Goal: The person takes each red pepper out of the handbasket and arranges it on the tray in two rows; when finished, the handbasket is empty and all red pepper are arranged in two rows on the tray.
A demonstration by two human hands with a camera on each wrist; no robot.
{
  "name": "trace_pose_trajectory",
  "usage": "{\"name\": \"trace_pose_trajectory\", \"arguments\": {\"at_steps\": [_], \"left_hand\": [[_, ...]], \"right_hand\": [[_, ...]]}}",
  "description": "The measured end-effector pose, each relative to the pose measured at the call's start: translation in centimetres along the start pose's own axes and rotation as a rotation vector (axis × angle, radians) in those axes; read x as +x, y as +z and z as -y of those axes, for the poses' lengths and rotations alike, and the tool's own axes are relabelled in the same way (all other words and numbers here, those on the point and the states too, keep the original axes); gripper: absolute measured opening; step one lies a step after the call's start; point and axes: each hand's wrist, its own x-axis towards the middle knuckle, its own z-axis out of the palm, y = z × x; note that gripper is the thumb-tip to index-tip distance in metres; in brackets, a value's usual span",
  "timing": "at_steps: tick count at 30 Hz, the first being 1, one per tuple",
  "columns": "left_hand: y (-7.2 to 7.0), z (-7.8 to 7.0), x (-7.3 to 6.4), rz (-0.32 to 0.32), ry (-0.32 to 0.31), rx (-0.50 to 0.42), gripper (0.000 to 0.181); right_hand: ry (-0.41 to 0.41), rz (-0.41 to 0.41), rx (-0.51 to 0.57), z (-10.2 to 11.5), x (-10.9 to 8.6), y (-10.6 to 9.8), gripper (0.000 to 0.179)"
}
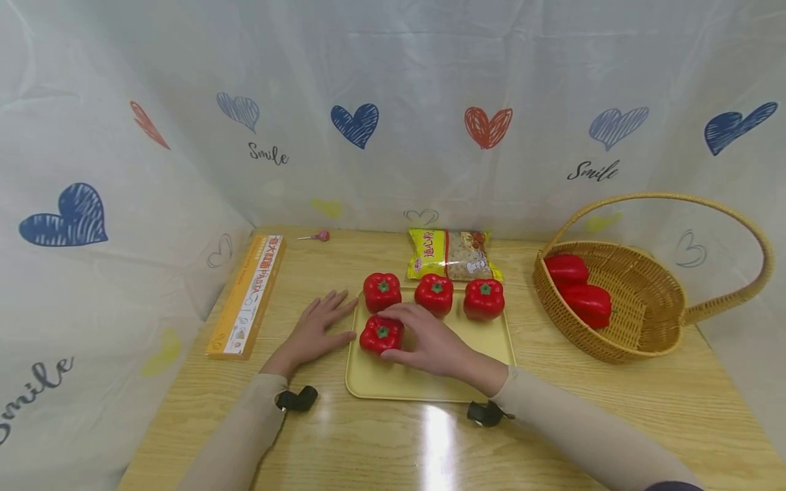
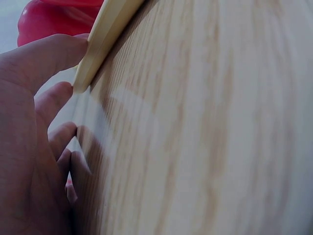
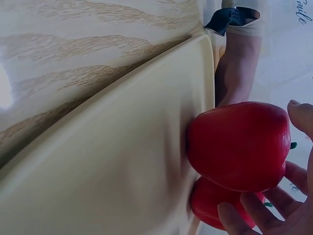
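Observation:
In the head view my right hand (image 1: pixel 432 341) curves round the nearest red bell pepper (image 1: pixel 381 335), which stands upright at the left of the yellow tray (image 1: pixel 430 387). Thumb and fingers lie on opposite sides of this bell pepper (image 3: pixel 239 147) in the right wrist view. Behind it on the tray are a left bell pepper (image 1: pixel 382 293), a middle one (image 1: pixel 433 294) and a right one (image 1: pixel 484 300). My left hand (image 1: pixel 316 331) lies spread at the tray's left side. The left wrist view shows its thumb (image 2: pixel 54 56) against the tray's edge (image 2: pixel 95 49).
A yellow pasta bag (image 1: pixel 454 254) lies behind the tray. An orange pasta box (image 1: pixel 247 296) is at the left, with a lollipop (image 1: pixel 322 236) near the back. A wicker basket (image 1: pixel 645 300) with a tall handle holds two red bell peppers (image 1: pixel 586 305) at the right.

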Motion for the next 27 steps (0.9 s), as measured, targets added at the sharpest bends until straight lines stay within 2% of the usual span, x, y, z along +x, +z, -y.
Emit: {"name": "trace_pose_trajectory", "arguments": {"at_steps": [12,22,27], "left_hand": [[-0.1,-0.1,0.0,-0.004,-0.003,-0.007,0.071],[0.1,0.1,0.0,-0.008,-0.01,-0.015,0.072],[0.2,0.3,0.0,-0.01,-0.006,-0.007,0.072]], "right_hand": [[0.012,-0.005,0.017,-0.3,-0.6,-0.5,0.065],[-0.007,-0.048,0.046,-0.8,-1.3,-1.0,0.062],[0.018,-0.045,0.068,-0.9,-1.7,-1.4,0.062]]}}
